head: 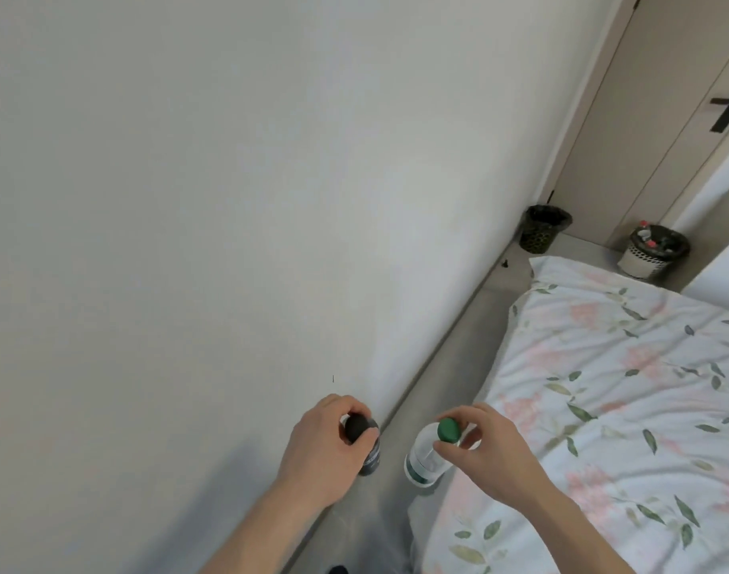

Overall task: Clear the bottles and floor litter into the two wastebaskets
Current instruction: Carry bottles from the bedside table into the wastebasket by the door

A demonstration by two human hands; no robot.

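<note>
Both hands pinch caps, left hand fingers closed on the dark plastic bottle, right hand on the clear green-capped bottle, likely light, slippery.

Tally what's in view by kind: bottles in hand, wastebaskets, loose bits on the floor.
Bottles in hand: 2, dark bottle in left hand, green-capped bottle in right hand
Wastebaskets: 2, dark wastebasket, white wastebasket
Floor litter: 1, dark scrap
Total: 5

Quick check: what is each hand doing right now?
Left hand: closed on the dark bottle, near its black cap.
Right hand: closed on the clear bottle, at its green cap.
</note>
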